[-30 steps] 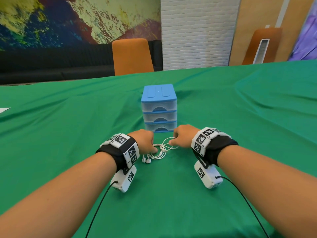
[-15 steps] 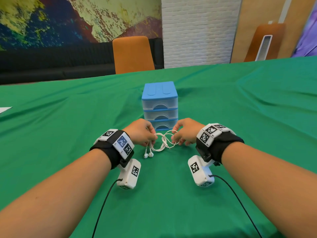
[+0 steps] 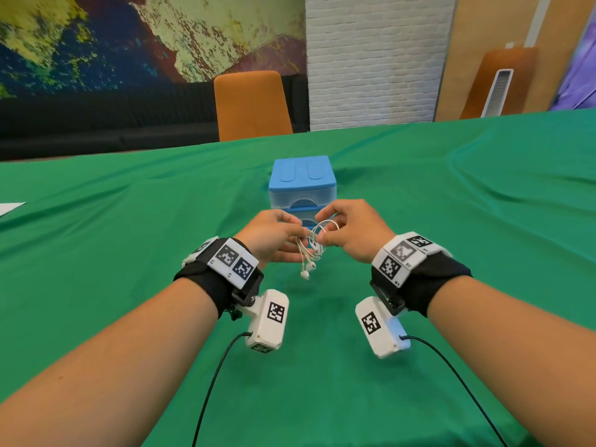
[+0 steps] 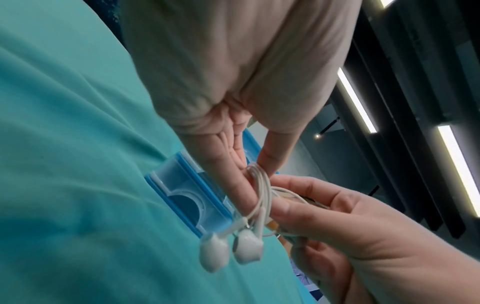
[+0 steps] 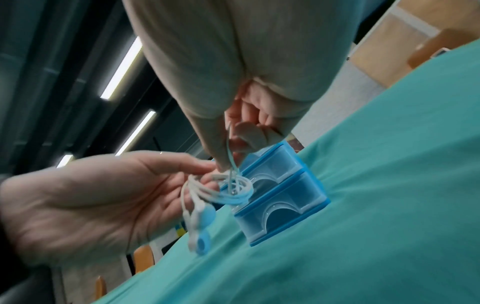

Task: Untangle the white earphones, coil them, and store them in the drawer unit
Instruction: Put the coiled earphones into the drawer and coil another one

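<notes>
Earphones [image 3: 314,245]: looped bundle held above the cloth [image 3: 129,253] before the drawers [image 3: 301,185], pinched by left hand [image 3: 271,235] and right hand [image 3: 353,232]; keep loops pinched, tease one strand free, buds [image 4: 228,248] hanging.

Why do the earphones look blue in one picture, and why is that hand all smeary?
In the right wrist view, motion blur smears the left hand, and a cold colour cast tints the white earphones blue. The left wrist view shows them sharp and white. The head view bends the green table at its edges.
</notes>
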### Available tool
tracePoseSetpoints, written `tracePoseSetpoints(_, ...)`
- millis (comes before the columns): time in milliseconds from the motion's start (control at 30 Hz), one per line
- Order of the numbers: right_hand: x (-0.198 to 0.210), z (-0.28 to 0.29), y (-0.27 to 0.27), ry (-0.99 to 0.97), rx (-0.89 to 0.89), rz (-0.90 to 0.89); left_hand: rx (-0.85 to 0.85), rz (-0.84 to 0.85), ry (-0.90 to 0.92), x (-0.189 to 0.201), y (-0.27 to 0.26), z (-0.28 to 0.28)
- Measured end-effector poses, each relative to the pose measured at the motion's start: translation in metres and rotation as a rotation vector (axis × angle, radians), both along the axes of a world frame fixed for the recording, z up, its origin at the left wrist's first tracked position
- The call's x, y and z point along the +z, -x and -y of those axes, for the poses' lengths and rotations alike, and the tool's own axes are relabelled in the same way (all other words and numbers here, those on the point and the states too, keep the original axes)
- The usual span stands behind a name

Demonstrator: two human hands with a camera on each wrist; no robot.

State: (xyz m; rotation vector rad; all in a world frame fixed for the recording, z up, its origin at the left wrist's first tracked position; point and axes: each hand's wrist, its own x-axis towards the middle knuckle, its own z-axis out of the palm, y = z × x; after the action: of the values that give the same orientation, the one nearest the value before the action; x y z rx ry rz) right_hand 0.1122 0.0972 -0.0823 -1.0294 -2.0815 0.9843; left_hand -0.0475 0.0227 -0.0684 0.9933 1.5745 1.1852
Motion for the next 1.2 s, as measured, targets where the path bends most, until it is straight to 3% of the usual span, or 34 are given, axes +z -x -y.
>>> tracePoseSetpoints(167,0.005,0.012,0.003,-0.246,0.026,0.02,0.014,0.055,-0.042,0.004,-0.006,-0.001)
tracePoseSetpoints(467,0.007,0.023,-0.005,-0.5,0.125,0.111,0.037,0.19,-0.085,0.01,-0.013,0.0)
tracePoseSetpoints(667,0.009,0.027,-0.011,-0.561,0.193,0.219,0.075,0.111,-0.123,0.004,-0.007,-0.002)
tracePoseSetpoints(800,0.014,0.015,-0.016,-0.499,0.019,-0.016,-0.001,-0.023,-0.183,0.003,-0.004,0.003)
tracePoseSetpoints(867,0.018,0.005,-0.017,-0.417,-0.054,-0.032,-0.075,-0.088,-0.238,0.005,-0.005,0.007)
tracePoseSetpoints(967,0.016,-0.01,-0.017,-0.246,0.053,0.087,-0.202,-0.207,-0.305,0.009,-0.008,0.011)
tracePoseSetpoints(1067,0.013,-0.013,-0.017,-0.193,0.183,0.039,-0.249,-0.315,-0.349,0.012,-0.007,0.008)
tracePoseSetpoints(1200,0.016,-0.01,-0.018,-0.154,0.202,-0.021,-0.213,-0.439,-0.395,0.011,-0.001,0.002)
